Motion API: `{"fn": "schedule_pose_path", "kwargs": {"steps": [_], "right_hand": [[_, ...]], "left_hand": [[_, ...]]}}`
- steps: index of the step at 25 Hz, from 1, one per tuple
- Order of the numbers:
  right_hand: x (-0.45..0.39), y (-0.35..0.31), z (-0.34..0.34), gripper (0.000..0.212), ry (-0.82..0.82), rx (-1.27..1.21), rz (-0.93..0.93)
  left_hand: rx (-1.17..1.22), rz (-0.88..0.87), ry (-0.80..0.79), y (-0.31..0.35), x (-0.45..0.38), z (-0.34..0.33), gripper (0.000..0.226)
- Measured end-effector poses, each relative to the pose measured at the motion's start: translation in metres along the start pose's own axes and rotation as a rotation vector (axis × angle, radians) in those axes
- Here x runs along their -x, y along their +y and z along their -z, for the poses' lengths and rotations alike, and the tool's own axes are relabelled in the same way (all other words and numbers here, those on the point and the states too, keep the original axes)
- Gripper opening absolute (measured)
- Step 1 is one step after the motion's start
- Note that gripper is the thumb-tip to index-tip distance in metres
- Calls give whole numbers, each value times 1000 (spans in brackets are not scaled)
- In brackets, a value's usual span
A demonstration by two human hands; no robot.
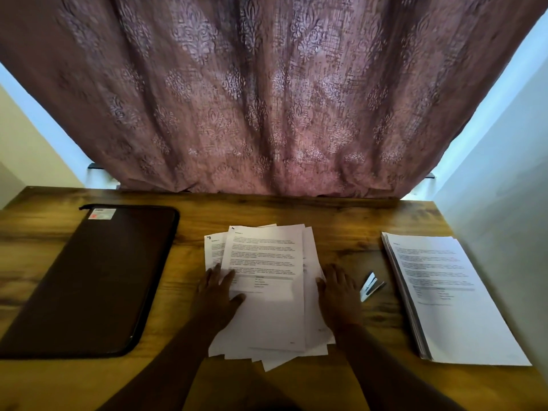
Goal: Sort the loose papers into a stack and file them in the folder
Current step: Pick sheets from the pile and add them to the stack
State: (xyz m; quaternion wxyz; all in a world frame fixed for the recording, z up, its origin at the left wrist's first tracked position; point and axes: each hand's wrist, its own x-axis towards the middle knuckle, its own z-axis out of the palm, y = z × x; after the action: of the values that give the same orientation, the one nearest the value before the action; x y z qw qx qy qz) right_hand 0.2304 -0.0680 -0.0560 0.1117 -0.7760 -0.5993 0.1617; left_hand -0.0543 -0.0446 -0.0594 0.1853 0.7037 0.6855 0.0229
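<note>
A messy pile of loose printed papers (267, 262) lies in the middle of the wooden desk (350, 221), its sheets fanned at different angles. My left hand (218, 292) rests flat on the pile's left side, fingers spread, thumb on the top sheet. My right hand (339, 295) lies flat against the pile's right edge, partly on the desk. A dark brown zipped folder (95, 277) lies closed at the left. A neat stack of printed papers (450, 295) sits at the right.
A small stapler (370, 286) lies on the desk between my right hand and the neat stack. A patterned mauve curtain (267, 99) hangs behind the desk's far edge. A pale wall (504, 203) borders the desk's right side.
</note>
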Motion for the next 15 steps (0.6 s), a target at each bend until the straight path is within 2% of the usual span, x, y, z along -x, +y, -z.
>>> {"fn": "schedule_pose_path", "kwargs": {"steps": [5,7,9,11,13,15], "right_hand": [[-7,37,15,55,-170,159,223],[-9,40,21,51,-121,206,289],[-8,40,23,48,51,240,199],[-5,39,26,53,172,225,-83],[-8,41,27,48,156,184,-227],[-15,44,28,46,118,239,-164]], "left_hand": [[-9,-17,-1,-5,-1,-2,74],[-3,-21,5,-5,-1,-3,74],[2,-20,0,-6,-2,-3,75],[-10,-23,-3,-7,-3,-4,75],[-20,-24,-4,-6,-3,-4,74],[-22,-24,-1,-6,-3,-4,74]]}}
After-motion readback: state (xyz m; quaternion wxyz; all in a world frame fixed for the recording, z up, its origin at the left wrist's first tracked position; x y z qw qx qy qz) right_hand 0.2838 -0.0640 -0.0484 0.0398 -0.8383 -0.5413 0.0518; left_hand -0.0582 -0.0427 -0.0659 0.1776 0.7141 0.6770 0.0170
